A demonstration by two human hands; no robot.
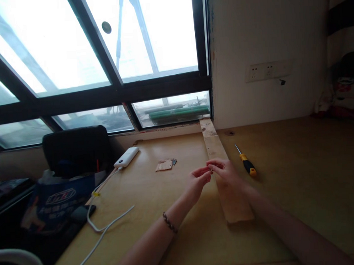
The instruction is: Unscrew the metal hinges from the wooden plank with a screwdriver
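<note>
Both hands meet above a long wooden plank [235, 209] that lies on the plywood table [303, 188]. My left hand [198, 180] is pinched, fingertips touching those of my right hand [225, 174], which is also pinched. What they pinch between them is too small to make out. A bracelet sits on my left wrist. A yellow-and-black screwdriver [246, 165] lies just right of the plank. A small card packet with thin metal pieces [166, 164] lies to the left of the hands.
A white power bank [126, 156] with a white cable [106, 226] lies at the left. A blue printed bag [56, 200] and a black chair back [76, 148] stand by the table's left edge. Window behind; wall socket [267, 71] at right.
</note>
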